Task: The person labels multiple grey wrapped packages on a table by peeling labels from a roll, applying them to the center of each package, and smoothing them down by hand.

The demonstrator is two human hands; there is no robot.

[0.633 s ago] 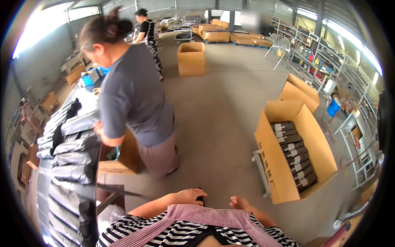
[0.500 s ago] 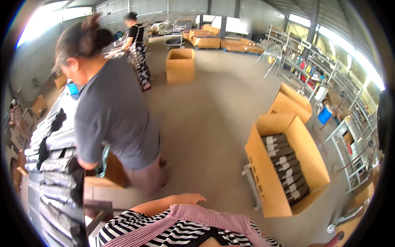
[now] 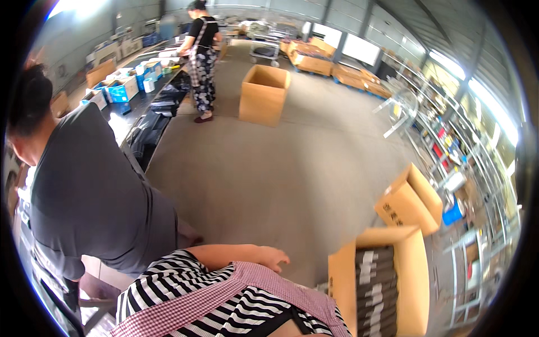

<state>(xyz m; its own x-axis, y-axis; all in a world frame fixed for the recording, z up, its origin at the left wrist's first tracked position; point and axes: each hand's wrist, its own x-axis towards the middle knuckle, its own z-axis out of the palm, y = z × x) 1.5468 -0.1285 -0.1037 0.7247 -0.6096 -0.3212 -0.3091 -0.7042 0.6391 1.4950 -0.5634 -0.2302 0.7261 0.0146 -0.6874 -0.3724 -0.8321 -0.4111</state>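
Note:
My left hand (image 3: pixel 274 258) reaches out past my striped sleeve, low in the middle of the view, over the floor. Nothing shows in it, and the fingers look loosely apart, touching nothing. The nearest thing to its right is an open cardboard box (image 3: pixel 418 281), holding a row of dark folded bundles (image 3: pixel 377 289) with pale bands. My right hand is out of view. Close on my left a person in a dark grey shirt (image 3: pixel 101 185) bends over the work table.
A long table (image 3: pixel 120 132) with dark plastic packs and blue-white boxes (image 3: pixel 123 89) runs along the left. Another person (image 3: pixel 203 62) stands at it farther off. An open carton (image 3: pixel 264 95) stands on the floor ahead. A second carton (image 3: pixel 412 202) and metal racks (image 3: pixel 477 146) are at right.
My view has shifted: the grey-shirted person now appears farther left and lower, the box of bundles lower. The far carton looks closer and farther right. My left hand stays out, still empty.

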